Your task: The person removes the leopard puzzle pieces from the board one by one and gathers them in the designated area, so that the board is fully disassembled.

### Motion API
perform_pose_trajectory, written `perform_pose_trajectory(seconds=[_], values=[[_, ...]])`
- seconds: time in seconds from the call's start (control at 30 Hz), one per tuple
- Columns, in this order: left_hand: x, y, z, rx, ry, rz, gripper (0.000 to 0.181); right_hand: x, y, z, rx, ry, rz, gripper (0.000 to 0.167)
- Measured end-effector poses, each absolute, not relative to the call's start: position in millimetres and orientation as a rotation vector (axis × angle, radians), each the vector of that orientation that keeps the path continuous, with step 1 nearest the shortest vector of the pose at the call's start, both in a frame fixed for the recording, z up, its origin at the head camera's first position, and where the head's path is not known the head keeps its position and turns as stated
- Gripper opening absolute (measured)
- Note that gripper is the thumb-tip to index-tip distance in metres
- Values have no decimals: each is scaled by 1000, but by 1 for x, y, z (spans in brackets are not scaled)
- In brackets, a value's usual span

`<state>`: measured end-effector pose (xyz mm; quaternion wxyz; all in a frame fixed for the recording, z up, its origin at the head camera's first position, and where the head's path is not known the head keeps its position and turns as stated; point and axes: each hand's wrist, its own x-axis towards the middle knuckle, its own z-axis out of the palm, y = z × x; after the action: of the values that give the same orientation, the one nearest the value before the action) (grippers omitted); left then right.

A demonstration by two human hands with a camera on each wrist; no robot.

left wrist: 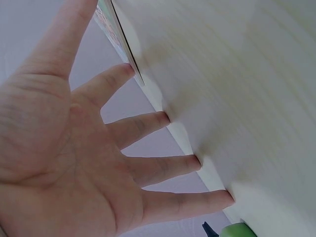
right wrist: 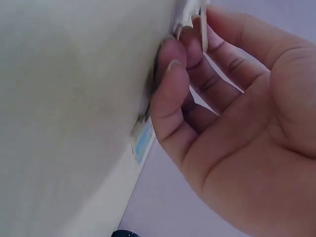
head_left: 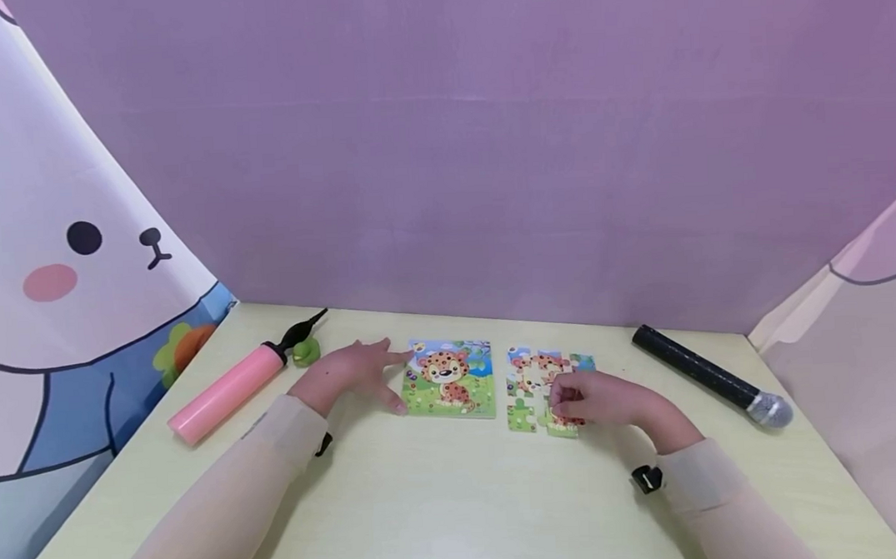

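Observation:
A square cartoon leopard picture board lies flat in the middle of the table. Beside its left edge my left hand spreads its straight fingers, thumb and index at the board's edge; the fingertips rest on the table in the left wrist view. To the board's right lie several jigsaw pieces of a like picture, with narrow gaps between some. Over their right part, my right hand pinches a thin jigsaw piece on edge between thumb and fingers. The hand covers some pieces; the held one's print is hidden.
At the left lies a pink balloon pump with a black nozzle, a small green toy beside it. A black microphone with a silver head lies at the right. A purple backdrop stands behind the table.

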<state>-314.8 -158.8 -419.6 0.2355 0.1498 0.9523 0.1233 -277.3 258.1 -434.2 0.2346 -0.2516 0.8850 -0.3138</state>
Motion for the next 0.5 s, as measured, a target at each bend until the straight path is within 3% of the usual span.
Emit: perform_pose_trajectory(seconds=[0.5], values=[[-315,-160,-421,415,2620,344,109,-271,249,-434,-662,2604,-759,11]])
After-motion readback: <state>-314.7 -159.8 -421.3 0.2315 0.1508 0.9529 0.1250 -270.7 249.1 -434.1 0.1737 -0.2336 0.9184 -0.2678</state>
